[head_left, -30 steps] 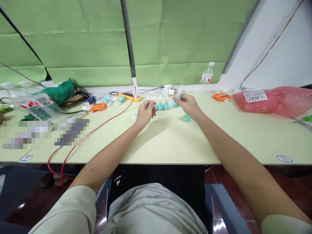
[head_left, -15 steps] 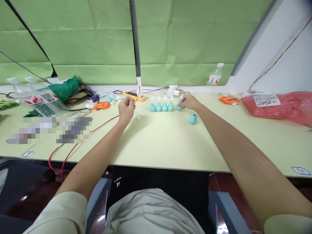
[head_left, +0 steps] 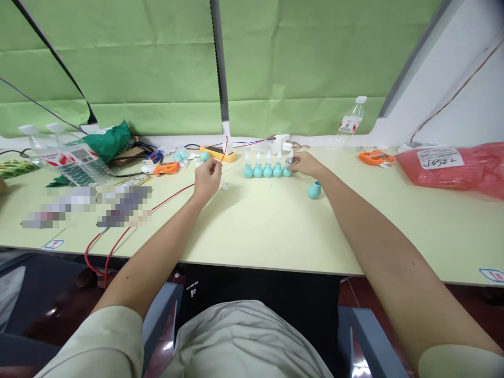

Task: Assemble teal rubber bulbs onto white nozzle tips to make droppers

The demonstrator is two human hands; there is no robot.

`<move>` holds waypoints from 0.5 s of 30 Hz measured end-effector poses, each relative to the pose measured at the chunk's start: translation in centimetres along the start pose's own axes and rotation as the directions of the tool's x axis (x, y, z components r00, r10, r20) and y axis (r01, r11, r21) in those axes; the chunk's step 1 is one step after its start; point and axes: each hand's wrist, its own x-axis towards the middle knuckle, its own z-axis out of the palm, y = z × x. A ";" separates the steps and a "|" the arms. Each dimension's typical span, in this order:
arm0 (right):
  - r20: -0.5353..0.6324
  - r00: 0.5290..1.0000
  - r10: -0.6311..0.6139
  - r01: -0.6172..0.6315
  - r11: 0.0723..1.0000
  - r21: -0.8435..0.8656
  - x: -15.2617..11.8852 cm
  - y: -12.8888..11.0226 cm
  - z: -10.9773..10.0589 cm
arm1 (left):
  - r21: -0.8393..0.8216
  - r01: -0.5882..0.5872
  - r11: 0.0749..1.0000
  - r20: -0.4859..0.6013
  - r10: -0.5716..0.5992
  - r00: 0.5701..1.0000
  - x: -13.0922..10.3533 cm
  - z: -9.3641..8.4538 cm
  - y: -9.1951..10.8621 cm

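Observation:
A row of several teal bulb syringes with whitish nozzles (head_left: 267,169) stands upright at the middle back of the table. My right hand (head_left: 306,164) has its fingertips closed around the bulb syringe at the row's right end (head_left: 287,169), which stands close beside its neighbour. Below my right wrist rests a loose teal bulb (head_left: 314,190) without a nozzle. My left hand (head_left: 207,177) is closed in a pinch over the table; what it holds, if anything, is hidden. A small whitish piece (head_left: 224,186) lies beside it, and another teal bulb (head_left: 205,156) sits just behind.
A red cable (head_left: 173,196) runs past my left hand to a white socket. Behind lies a yellow meter (head_left: 218,153). Orange tools (head_left: 166,168), water bottles (head_left: 74,160) and a green bag (head_left: 108,142) are left. A bottle (head_left: 350,124) and red bag (head_left: 452,168) are right.
The right-end bulb syringe has gone from slightly tilted and apart to upright beside the row, still in my right hand. My left hand stays pinched. The view has shifted slightly.

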 end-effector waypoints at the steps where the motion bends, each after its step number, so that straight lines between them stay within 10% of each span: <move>1: 0.016 1.000 0.008 -0.008 1.000 0.008 -0.1 -0.2 0.0 | 0.002 0.006 1.000 0.007 -0.006 1.000 0.0 0.0 0.0; 15: 0.089 0.996 -0.004 0.008 0.999 -0.040 -1.5 -1.6 -0.2 | 0.145 0.020 0.989 -0.031 -0.015 0.999 0.4 -0.2 -0.7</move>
